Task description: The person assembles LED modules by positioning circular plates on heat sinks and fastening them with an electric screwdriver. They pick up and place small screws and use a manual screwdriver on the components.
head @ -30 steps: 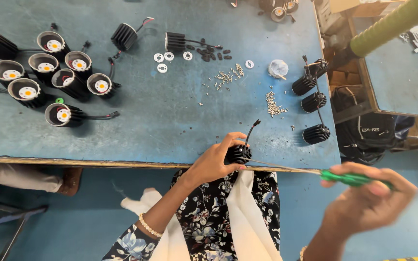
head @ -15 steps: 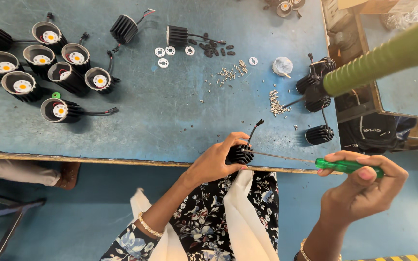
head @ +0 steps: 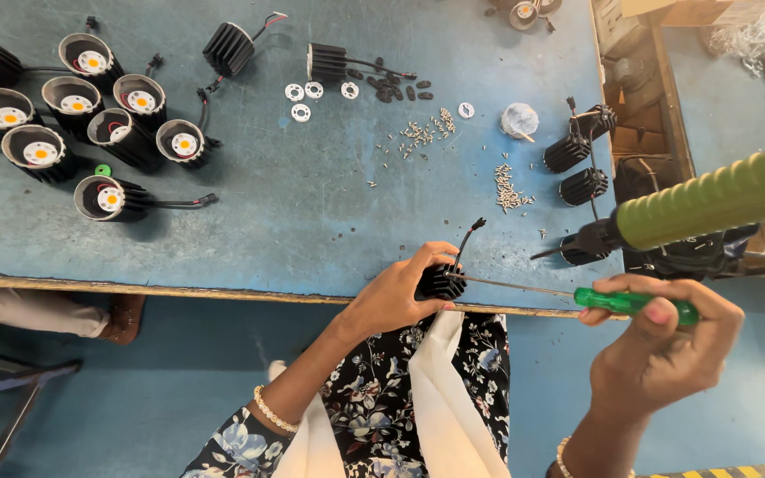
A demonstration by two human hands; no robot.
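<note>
My left hand (head: 397,292) grips a black finned lamp housing (head: 441,281) at the near edge of the blue table (head: 294,230); a black wire rises from it. My right hand (head: 666,341) holds a green-handled screwdriver (head: 635,304), and its long thin shaft reaches left with the tip touching the housing. A green ribbed powered driver (head: 710,202) hangs over the right side of the table, above my right hand.
Several black round lamps with yellow centres (head: 81,115) cluster at the far left. Loose screws (head: 506,188), white rings (head: 305,96), small black parts (head: 396,90) and more finned housings (head: 577,168) lie farther back. An open crate (head: 639,106) stands at the right.
My right hand has brought the screwdriver leftward and up, so its tip now meets the housing. The green powered driver has swung lower into view. My left hand stays on the housing.
</note>
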